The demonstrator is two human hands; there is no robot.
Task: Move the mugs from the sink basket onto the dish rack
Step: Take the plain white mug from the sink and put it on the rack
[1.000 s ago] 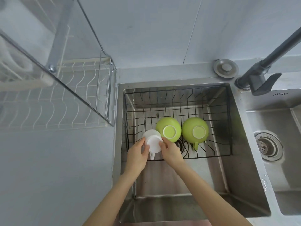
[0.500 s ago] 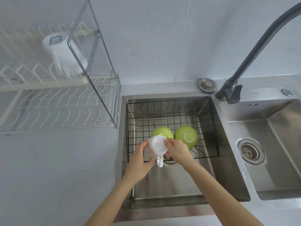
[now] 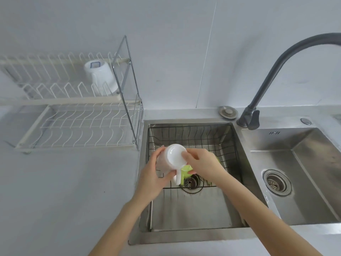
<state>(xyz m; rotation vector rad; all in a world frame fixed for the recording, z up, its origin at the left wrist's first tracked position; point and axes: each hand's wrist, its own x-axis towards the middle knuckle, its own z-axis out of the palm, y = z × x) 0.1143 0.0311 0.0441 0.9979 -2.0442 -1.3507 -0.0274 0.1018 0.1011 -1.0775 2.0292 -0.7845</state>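
With both hands gripping it, the glossy white ceramic mug (image 3: pixel 172 159) hangs base-up over the black wire sink basket (image 3: pixel 191 133), likely to shed drips. Left hand (image 3: pixel 154 179) wraps the body; right hand (image 3: pixel 203 164) pinches the base rim.

dark faucet (image 3: pixel 273 69), second basin (image 3: pixel 304 145), drain (image 3: pixel 276 182)

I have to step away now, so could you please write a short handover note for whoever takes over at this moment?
Left hand and right hand: both hold the white mug, tipped, above the sink basket.
Done: one white mug with blue marking stands upside down on the dish rack upper tier.
Left: rack the held mug, then the green mugs, mostly hidden behind the hands; their number cannot be told.
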